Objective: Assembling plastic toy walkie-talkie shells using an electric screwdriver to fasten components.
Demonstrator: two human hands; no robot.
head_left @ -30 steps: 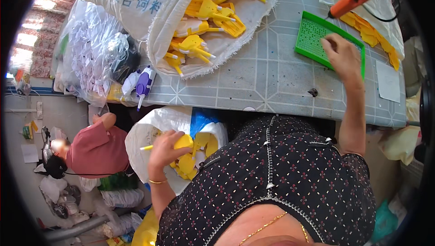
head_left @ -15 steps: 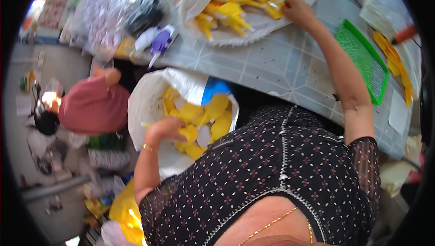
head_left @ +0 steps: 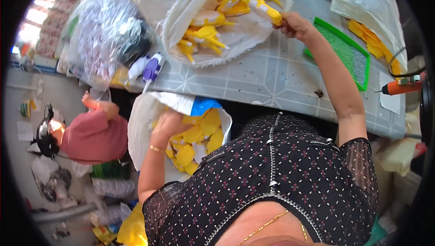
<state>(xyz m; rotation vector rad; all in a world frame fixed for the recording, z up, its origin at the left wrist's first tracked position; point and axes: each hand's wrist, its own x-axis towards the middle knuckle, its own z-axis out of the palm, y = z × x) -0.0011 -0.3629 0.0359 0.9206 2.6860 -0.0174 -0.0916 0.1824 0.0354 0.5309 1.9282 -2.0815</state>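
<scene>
Yellow pieces [head_left: 185, 154] lie by the left hand [head_left: 170, 125], its grip unclear; the right hand [head_left: 294, 26] grips a yellow-white part [head_left: 267, 10].

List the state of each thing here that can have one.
Table sack: lying open, yellow parts in its mouth
Lower sack: open, yellow pieces inside
Right hand: grip closed on one raised yellow part
Left hand: at the opening below, grip unclear
Green tray: small bits inside
Orange tool: tip pointing left
Clear bag: filled, pale pieces showing
</scene>
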